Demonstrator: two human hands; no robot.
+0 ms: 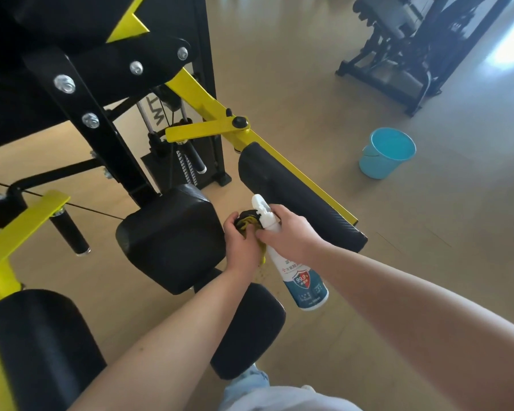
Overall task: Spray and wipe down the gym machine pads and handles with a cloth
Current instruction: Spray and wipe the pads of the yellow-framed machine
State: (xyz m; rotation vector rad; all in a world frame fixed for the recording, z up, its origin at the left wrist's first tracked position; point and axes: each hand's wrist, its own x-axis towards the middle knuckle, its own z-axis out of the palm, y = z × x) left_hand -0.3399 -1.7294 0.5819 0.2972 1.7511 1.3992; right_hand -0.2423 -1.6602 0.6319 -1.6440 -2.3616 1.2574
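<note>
Bare forearms (172, 336) are reaching forward: left hand (240, 244) bunching the cloth (246, 222), right hand (291, 232) gripping the spray bottle (301, 280); arm pad (294, 194) at one o'clock seemingly awaiting wiping.

Pad (172, 232) matt blk vinyl, frame (208, 99) glossy yel metal, bottle (303, 280) smooth wht plastic, bucket (374, 164) plastic.

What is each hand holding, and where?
The right hand grips the white plastic spray bottle by its neck; the left hand holds a bunched yellow-and-black cloth.
</note>
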